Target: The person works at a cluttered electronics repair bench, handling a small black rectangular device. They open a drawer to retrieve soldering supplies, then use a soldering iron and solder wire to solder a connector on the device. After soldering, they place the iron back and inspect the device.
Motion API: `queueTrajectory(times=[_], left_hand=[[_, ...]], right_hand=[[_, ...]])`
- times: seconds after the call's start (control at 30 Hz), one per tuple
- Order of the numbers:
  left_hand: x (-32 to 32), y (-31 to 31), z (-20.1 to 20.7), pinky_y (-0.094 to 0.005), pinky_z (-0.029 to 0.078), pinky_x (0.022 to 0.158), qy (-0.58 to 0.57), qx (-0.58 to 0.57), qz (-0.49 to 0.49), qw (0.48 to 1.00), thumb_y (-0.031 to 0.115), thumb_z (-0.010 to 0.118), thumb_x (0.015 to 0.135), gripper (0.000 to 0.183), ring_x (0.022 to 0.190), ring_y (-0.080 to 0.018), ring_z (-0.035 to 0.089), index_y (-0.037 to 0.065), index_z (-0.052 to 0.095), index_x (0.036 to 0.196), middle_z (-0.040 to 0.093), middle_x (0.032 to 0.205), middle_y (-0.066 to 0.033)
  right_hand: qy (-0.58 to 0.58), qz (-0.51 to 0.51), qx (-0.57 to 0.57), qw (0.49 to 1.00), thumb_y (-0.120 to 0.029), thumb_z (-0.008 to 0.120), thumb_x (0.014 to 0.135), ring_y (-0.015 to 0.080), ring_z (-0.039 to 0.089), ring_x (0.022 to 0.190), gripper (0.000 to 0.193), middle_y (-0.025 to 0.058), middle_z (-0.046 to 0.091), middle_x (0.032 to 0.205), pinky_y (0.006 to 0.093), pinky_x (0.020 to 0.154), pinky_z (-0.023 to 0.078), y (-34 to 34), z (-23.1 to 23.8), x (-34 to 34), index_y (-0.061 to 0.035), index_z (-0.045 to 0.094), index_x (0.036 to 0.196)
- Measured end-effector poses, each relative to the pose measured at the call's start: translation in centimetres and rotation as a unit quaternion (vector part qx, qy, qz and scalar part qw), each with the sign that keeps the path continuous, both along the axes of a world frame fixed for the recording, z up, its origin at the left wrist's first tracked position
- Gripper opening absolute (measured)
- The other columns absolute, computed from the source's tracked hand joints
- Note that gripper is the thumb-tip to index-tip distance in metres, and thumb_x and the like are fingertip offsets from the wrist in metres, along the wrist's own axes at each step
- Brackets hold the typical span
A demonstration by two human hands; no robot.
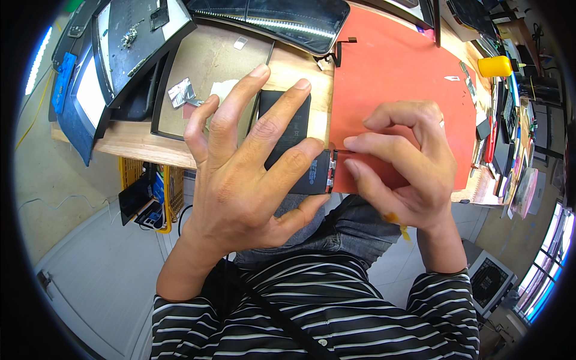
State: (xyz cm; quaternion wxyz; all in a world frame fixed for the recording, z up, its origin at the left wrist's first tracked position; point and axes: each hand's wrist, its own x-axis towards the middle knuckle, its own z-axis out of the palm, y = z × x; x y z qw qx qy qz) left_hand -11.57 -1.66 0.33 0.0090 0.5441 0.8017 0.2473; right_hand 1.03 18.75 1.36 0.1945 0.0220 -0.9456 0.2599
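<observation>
Two bare hands in striped sleeves work at a wooden bench (138, 144), seen from above. The left hand (240, 174) is spread, back upward, with its thumb and index finger closed on opposite edges of a small black battery (314, 175). The battery lies between the two hands, just past the left thumb, its end facing the right hand (423, 183). A narrow metallic strip (330, 171) runs along that end. Another stretch of black slab (295, 126) shows between the left index and middle fingers; the fingers hide whether it joins the battery.

The right hand is curled, thumb and index fingertip near the strip. Something thin and dark reaches toward the index tip, but whether the hand pinches it cannot be told. A scrap of yellow tape (405, 233) hangs below the right thumb's base.

Under and beyond the right hand spreads a red mat (390, 66). Beyond the left hand are a tray (198, 51) with crumpled foil (180, 93) and a dark-screened phone (282, 30). A yellow container (495, 66) stands past the right hand, farther right.
</observation>
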Motion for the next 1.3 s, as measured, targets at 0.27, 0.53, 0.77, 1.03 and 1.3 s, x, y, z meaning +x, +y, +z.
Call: queueTrajectory(times=[0.27,0.53,0.77,1.03,1.3], left_hand=[[-0.02,-0.02,0.0,-0.0543,0.024,0.114,0.002,0.0,-0.001,1.0,0.042,0.087,0.068,0.045,0.148,-0.0432,0.038,0.017,0.079,0.105,0.06,0.152,-0.0147],[-0.03,-0.03,-0.02,-0.0549,0.024,0.114,0.004,-0.003,-0.002,1.0,0.045,0.087,0.069,0.047,0.148,-0.0432,0.038,0.018,0.079,0.106,0.06,0.151,-0.0142],[-0.07,-0.01,-0.08,-0.0549,0.024,0.114,0.005,-0.001,-0.002,1.0,0.046,0.086,0.069,0.048,0.148,-0.0432,0.038,0.018,0.079,0.108,0.06,0.151,-0.0139],[-0.1,-0.07,-0.16,-0.0549,0.023,0.115,0.007,0.001,-0.003,1.0,0.046,0.087,0.069,0.048,0.149,-0.043,0.038,0.018,0.078,0.107,0.06,0.152,-0.0137],[-0.07,-0.07,-0.09,-0.056,0.024,0.115,0.012,-0.002,-0.005,1.0,0.05,0.086,0.071,0.052,0.148,-0.0436,0.039,0.017,0.076,0.11,0.061,0.15,-0.014]], right_hand=[[-0.032,-0.001,0.018,0.999,-0.007,0.084,0.071,0.0268,0.062,0.095,0.024,0.0109,0.067,0.109,0.0361,0.082,0.048,-0.17,0.03,-0.26,-0.0089,0.079,0.095],[-0.03,-0.003,-0.023,0.999,-0.004,0.084,0.071,0.0272,0.062,0.097,0.024,0.0112,0.066,0.107,0.0361,0.081,0.052,-0.33,-0.38,-0.37,-0.0072,0.079,0.094],[-0.036,-0.001,-0.008,0.999,-0.003,0.084,0.07,0.0274,0.062,0.098,0.024,0.0119,0.066,0.107,0.0351,0.079,0.054,-0.29,-0.04,-0.39,-0.0064,0.079,0.094],[-0.015,-0.009,-0.009,1.0,-0.003,0.082,0.071,0.0272,0.063,0.096,0.024,0.012,0.067,0.105,0.0351,0.079,0.052,-0.29,-0.17,-0.35,-0.0056,0.078,0.094],[0.043,-0.016,-0.025,0.999,0.0,0.077,0.069,0.0261,0.063,0.092,0.023,0.0147,0.068,0.1,0.034,0.077,0.049,0.08,-0.37,-0.24,-0.0032,0.077,0.091]])
